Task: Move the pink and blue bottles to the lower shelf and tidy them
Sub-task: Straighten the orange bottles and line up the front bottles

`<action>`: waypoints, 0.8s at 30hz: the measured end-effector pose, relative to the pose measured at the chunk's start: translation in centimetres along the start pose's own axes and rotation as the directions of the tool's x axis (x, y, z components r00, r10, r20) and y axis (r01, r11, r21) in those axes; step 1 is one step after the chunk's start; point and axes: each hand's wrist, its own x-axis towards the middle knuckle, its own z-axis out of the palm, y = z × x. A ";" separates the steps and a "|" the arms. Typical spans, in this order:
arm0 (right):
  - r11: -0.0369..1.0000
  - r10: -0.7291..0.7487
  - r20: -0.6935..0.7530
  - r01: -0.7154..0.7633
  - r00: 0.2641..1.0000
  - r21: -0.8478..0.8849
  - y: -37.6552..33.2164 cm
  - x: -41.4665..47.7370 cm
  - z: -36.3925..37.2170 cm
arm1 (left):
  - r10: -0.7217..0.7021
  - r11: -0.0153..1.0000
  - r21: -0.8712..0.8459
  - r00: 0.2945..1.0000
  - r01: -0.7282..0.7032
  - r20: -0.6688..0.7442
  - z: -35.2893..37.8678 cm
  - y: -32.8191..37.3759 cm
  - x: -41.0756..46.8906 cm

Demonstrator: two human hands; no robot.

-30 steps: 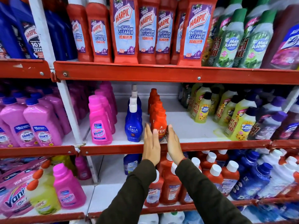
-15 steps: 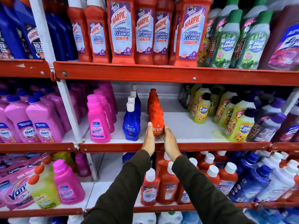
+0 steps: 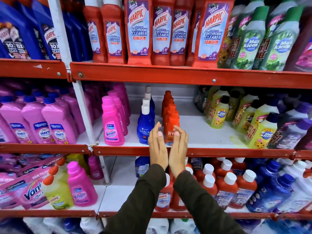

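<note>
A pink Vanish bottle (image 3: 112, 125) fronts a row of pink bottles on the middle shelf (image 3: 211, 152). To its right a blue Ujala bottle (image 3: 144, 127) with a white cap heads a row of blue ones. My left hand (image 3: 157, 146) and my right hand (image 3: 178, 147) are raised side by side in front of the orange Revive bottle (image 3: 172, 122), fingers curled, holding nothing. My left hand overlaps the blue bottle's lower right. On the lower shelf (image 3: 118, 198) stand another pink Vanish bottle (image 3: 81, 186) and a blue bottle (image 3: 141, 166) further back.
Yellow-green Max Kleen bottles (image 3: 219, 114) and purple-capped bottles fill the middle shelf's right. Red Harpic bottles (image 3: 231, 188) crowd the lower shelf under my arms. Pink Shakti bottles (image 3: 43, 122) stand in the left bay. A white upright (image 3: 82, 107) divides the bays.
Both hands were pressed against the sides of the front orange bottle. They have now come off it, drawn back slightly, and their fingers have curled.
</note>
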 end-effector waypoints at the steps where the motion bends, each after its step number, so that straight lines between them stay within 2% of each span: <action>1: 0.999 0.025 0.015 -0.025 1.000 0.038 0.0 -0.4 0.7 | 0.021 1.000 0.012 0.996 -0.020 -0.084 -0.7 -0.1 0.0; 3: 0.986 0.110 0.130 -0.125 0.985 0.110 0.2 -0.8 1.9 | 0.005 1.000 -0.023 0.984 -0.009 -0.177 -2.4 -0.2 0.7; 5: 0.957 0.206 0.269 -0.250 0.941 0.144 0.0 -0.8 3.2 | -0.069 0.996 -0.065 0.977 0.056 -0.202 -3.9 -0.2 2.1; 7: 0.919 0.288 0.327 -0.356 0.900 0.170 -0.1 -0.5 4.4 | -0.185 0.976 -0.145 0.969 0.162 -0.163 -5.3 -0.2 3.5; 9: 0.902 0.326 0.342 -0.398 0.881 0.166 0.0 0.0 5.1 | -0.331 0.920 -0.248 0.941 0.305 -0.072 -6.4 -0.6 4.9; 11: 0.878 0.348 0.377 -0.439 0.858 0.189 0.0 0.3 5.4 | -0.407 0.876 -0.269 0.913 0.400 0.030 -7.3 -0.7 6.0; 17: 0.870 0.365 0.391 -0.459 0.845 0.180 0.1 0.5 5.6 | -0.394 0.869 -0.235 0.896 0.436 0.207 -8.2 -0.7 7.1; 24: 0.874 0.353 0.385 -0.448 0.853 0.189 -0.2 1.3 6.0 | -0.376 0.878 -0.232 0.903 0.419 0.208 -8.2 -0.9 6.0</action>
